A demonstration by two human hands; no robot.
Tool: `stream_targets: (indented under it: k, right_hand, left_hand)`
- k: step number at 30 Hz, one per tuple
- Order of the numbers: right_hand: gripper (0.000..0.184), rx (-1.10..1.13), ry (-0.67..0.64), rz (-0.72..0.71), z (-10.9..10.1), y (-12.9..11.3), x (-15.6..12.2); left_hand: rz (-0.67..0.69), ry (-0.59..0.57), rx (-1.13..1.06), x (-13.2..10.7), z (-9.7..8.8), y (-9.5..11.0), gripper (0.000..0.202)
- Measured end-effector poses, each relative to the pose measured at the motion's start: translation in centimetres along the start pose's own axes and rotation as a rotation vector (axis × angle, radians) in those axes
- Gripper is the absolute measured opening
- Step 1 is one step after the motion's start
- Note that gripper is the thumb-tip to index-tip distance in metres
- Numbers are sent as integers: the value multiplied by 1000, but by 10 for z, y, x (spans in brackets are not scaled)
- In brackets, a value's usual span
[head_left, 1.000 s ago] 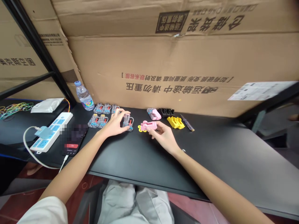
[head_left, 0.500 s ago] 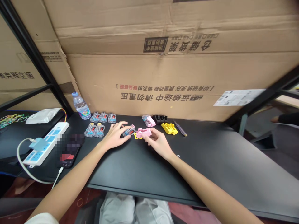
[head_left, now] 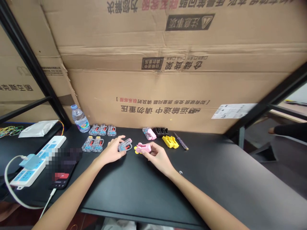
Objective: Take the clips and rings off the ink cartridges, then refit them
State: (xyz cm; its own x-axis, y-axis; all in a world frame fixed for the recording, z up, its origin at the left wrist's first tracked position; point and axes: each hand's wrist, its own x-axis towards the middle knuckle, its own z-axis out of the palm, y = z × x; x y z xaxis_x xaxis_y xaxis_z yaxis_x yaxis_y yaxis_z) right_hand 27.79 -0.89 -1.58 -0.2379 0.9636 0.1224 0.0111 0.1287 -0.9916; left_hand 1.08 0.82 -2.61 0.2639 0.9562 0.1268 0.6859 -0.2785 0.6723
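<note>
My left hand (head_left: 112, 152) is curled round a clear plastic part with red and blue insides (head_left: 125, 145) on the black table (head_left: 216, 179). Just to its right, my right hand (head_left: 157, 156) pinches a pink part with a yellow piece at its end (head_left: 143, 148). The two parts lie close together, a small gap apart. Several more clear parts (head_left: 97, 137) sit in two rows to the left of my left hand.
Behind the hands lie another pink part (head_left: 149, 134), a black part (head_left: 160, 131), a yellow part (head_left: 170, 141) and a small screwdriver (head_left: 181, 141). A water bottle (head_left: 80, 118), a power strip (head_left: 35, 161) and a phone (head_left: 62, 167) stand left. Cardboard boxes (head_left: 168, 73) wall the back.
My left hand has laid the clear part down from upright and drawn it toward the pink part. The camera has tilted upward, so everything sits lower in view.
</note>
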Motion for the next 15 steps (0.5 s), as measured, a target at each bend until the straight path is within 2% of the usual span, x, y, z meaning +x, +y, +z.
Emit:
stream_targets:
  k: [4,9,15]
  right_hand:
    - [53,7,-15,35,-1,-6,-2]
    - [55,2,-28,46,-3,-4,-2]
    - [52,-22,-20,86,-5,1,-4]
  left_hand:
    - [12,16,-61,1,2,-6,61]
    - [-34,29,-138,4,-2,-7,47]
    - [-125,-113,-536,4,-1,7,35]
